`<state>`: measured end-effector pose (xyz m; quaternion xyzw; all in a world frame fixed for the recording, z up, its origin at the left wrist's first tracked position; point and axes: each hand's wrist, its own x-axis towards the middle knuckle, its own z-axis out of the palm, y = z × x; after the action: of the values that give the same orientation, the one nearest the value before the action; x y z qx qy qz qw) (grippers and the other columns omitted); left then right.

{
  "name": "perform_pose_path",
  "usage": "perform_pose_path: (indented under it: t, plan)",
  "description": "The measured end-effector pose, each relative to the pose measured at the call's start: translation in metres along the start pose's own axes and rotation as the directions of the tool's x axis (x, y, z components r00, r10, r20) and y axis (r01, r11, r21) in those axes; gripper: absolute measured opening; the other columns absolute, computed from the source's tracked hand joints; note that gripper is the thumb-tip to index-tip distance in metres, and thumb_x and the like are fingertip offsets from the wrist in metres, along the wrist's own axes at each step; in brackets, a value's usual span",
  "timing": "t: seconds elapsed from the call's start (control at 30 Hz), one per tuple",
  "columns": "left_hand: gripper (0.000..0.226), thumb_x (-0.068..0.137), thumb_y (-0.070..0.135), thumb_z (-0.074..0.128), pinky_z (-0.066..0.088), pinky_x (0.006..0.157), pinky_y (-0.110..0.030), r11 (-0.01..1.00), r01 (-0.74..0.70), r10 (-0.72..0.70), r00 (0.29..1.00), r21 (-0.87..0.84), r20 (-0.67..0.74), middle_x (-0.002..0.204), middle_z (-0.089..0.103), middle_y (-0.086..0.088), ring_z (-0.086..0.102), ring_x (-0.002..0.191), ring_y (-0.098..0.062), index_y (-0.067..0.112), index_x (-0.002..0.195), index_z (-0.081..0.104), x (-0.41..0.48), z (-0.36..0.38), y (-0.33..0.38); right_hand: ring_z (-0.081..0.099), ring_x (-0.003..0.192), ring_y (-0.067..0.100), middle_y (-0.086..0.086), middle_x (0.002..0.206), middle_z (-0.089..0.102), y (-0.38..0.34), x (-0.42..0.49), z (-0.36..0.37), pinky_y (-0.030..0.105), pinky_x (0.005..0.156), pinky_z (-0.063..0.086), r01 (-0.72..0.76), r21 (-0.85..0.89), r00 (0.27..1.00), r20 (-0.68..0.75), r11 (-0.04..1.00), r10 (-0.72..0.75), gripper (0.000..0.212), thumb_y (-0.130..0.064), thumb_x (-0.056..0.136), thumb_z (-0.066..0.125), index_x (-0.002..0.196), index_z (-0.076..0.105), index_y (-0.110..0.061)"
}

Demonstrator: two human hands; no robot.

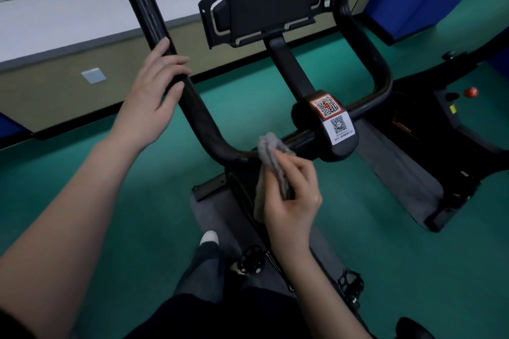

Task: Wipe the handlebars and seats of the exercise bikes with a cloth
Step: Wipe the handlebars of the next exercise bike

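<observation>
While my left hand (157, 85) grips the handlebars (203, 124), my right hand (292, 195) pinches the grey cloth (268, 147) against their crossbar. I judge the wiping barely begun: right side and seats remain

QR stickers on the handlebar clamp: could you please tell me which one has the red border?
The upper sticker, farther from the cloth; the lower one is plain white.
</observation>
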<state>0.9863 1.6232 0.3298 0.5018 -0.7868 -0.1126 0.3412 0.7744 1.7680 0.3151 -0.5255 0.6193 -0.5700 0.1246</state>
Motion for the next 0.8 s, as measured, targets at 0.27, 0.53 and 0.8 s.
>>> perform_pose_path:
  t: [0.27, 0.53, 0.8]
  plan:
    - [0.026, 0.1, 0.019, 0.038, 0.002, 0.112, -0.007, 1.0, -0.004, 0.004, 1.0, -0.001, 0.011, 0.14, 0.046, 0.0, 0.011, 0.143, -0.005, 0.008, 0.118, 0.054, 0.0, -0.002, 0.0, 0.058, 0.095, 0.004, 0.009, 0.1, 0.06, 0.014, 0.026, -0.014, 0.018, 0.089, 0.045, -0.155, -0.005, 0.944, -0.294, 0.988, 0.146, 0.022, 0.002, 0.084, 0.063, 0.105, 0.069, 0.002]
    - [0.03, 0.101, 0.027, 0.037, 0.002, 0.109, -0.004, 0.999, -0.037, 0.036, 0.999, 0.036, 0.037, 0.141, 0.045, 0.003, 0.01, 0.144, -0.003, 0.013, 0.121, 0.053, 0.001, -0.008, -0.005, 0.055, 0.098, 0.005, 0.008, 0.1, 0.055, -0.003, -0.032, 0.017, 0.018, 0.087, 0.044, -0.101, 0.013, 0.989, -0.108, 0.995, 0.102, 0.02, 0.001, 0.081, 0.065, 0.1, 0.069, 0.0]
    - [0.033, 0.101, 0.03, 0.038, 0.004, 0.105, -0.001, 0.995, -0.09, 0.09, 0.996, 0.036, 0.022, 0.138, 0.047, 0.001, 0.012, 0.144, -0.006, 0.011, 0.122, 0.054, 0.002, -0.008, -0.011, 0.058, 0.096, 0.015, 0.016, 0.105, 0.06, 0.012, 0.014, 0.021, 0.026, 0.09, 0.047, -0.382, 0.098, 0.802, -0.46, 0.919, 0.382, 0.016, -0.002, 0.09, 0.058, 0.104, 0.064, -0.004]
